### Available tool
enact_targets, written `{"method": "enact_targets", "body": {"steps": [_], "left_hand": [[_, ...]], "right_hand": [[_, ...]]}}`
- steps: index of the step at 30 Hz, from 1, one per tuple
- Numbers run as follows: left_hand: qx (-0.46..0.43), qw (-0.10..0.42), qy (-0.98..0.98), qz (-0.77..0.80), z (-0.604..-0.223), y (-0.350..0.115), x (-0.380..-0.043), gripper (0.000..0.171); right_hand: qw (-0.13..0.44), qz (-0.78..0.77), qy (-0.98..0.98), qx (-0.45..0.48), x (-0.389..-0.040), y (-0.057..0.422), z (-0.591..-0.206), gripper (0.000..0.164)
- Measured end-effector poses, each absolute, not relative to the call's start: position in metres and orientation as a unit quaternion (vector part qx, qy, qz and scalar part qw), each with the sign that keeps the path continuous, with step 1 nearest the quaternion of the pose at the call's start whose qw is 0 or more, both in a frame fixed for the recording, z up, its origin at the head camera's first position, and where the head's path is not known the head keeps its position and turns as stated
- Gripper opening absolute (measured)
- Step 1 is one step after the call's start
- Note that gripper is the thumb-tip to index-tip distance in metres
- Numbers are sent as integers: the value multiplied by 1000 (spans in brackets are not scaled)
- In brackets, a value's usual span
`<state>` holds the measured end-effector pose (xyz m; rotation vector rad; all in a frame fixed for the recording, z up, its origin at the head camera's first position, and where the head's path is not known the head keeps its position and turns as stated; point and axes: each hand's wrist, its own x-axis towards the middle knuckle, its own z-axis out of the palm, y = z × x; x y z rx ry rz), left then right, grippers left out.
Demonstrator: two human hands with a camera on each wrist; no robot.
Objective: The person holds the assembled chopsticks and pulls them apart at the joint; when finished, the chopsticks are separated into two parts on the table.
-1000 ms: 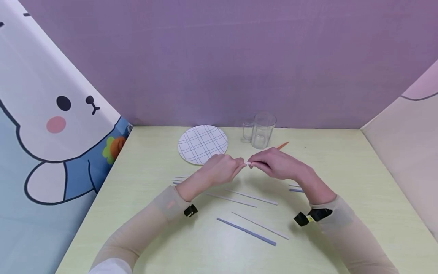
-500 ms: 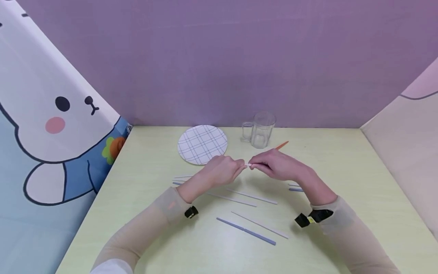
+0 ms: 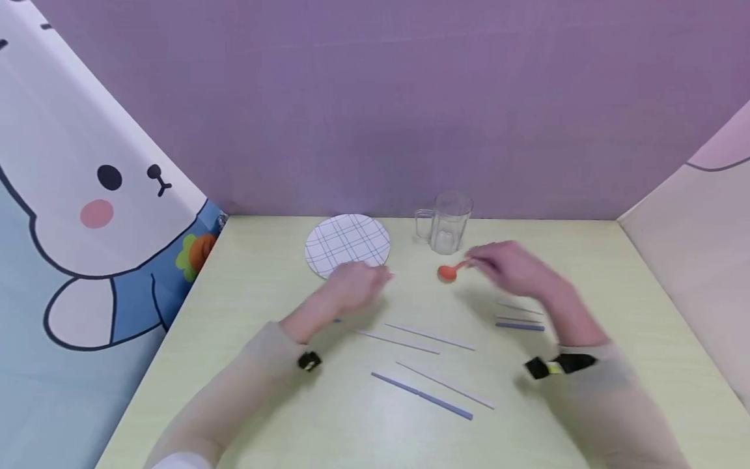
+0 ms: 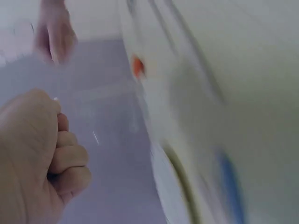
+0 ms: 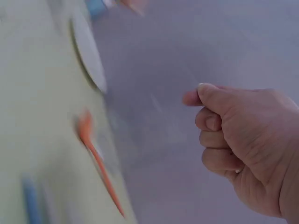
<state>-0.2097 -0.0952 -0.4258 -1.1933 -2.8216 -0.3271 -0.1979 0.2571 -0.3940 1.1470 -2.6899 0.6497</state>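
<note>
At near side of pale yellow-green table (image 3: 328, 436), grain faint, sheen on top: 1 long blue stick (image 3: 418, 394), lay slantwise, joint at abt. mid-length; 1 long white stick (image 3: 445, 385) lay just beyond it, roughly parallel, not touching.

Mid-table: 2 more white, slanted same way, apart, viz. lower white stick (image 3: 398, 342) and upper white stick (image 3: 430, 337). To R, short blue stick (image 3: 520, 326) lay w/ 2 thin pale ones, nearer pale stick (image 3: 519, 319) and farther pale stick (image 3: 520, 309). To L, end of another blue stick (image 3: 336, 320) showed under the arm, rest hidden.

Above table, both blurred in head view: L hand (image 3: 359, 286), fingers curled tight, gripped a white piece (image 4: 56, 99), only its tip showing past thumb side. R hand (image 3: 508, 267), well apart fr. L, thumb pressed to index, other fingers folded; held a pale piece (image 5: 237, 171), mostly hidden, end visible nr. little finger. Sleeves beige, black cam. on ea. wrist.

Beyond: orange spoon (image 3: 447, 273), flat on table, clear of R hand per R wrist view; round white plate (image 3: 346, 241), blue check, partly behind L hand; clear mug (image 3: 448, 228), upright, handle to L, nr. back edge.

Room: plain purple backdrop (image 3: 375, 111) stood behind table; L panel (image 3: 117, 150) bore a cartoon animal in blue; R panel (image 3: 691, 260) was off-white w/ pink above.
</note>
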Motion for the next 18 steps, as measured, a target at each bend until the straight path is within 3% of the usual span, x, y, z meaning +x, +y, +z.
{"method": "enact_targets", "body": {"steps": [3,5,9,18], "left_hand": [[-339,41,-935,-96,-432,-141,-214,35],[-328,46,-939,-93,-436,-159,-211,35],[-336,46,-935,-103,-440,-176,-202,33],[-387,-14,-903,-188,-438,-191,-173,24]], "right_hand": [[139,189,-917,323,-192,300,-384,17],[142,184,-925,302,-182,320,-379,21],[110,194,-927,301,-170,334,-386,22],[43,244,-899,361,-144,327,-414,32]]}}
